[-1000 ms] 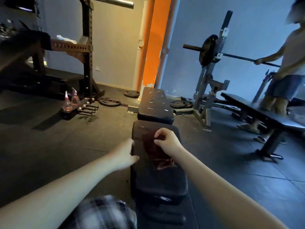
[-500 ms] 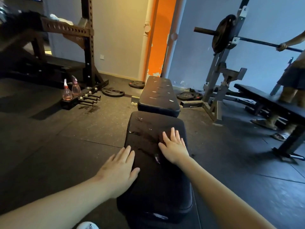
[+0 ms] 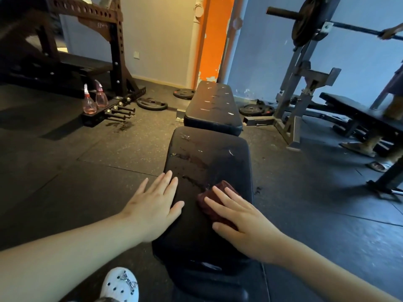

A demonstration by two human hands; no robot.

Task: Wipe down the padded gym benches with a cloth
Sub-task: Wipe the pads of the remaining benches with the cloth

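Note:
A black padded bench (image 3: pixel 209 153) runs away from me in the middle of the view, its near pad streaked with wet marks. A second pad section (image 3: pixel 212 105) lies beyond it. My right hand (image 3: pixel 244 216) lies flat, fingers straight, pressing a dark red cloth (image 3: pixel 214 200) onto the right side of the near pad. The cloth shows only around my fingers. My left hand (image 3: pixel 154 203) rests flat on the pad's left edge, fingers spread and straight.
Two pink spray bottles (image 3: pixel 94 100) stand on the floor at left by a dark rack (image 3: pixel 115 51). Weight plates (image 3: pixel 152 104) lie on the floor. At right stand a barbell rack (image 3: pixel 305 68), another bench (image 3: pixel 357 114) and a person (image 3: pixel 390 88).
My right hand went from gripping the cloth to lying flat on it, and has slid back toward me and to the right. My left hand flattened on the pad's edge.

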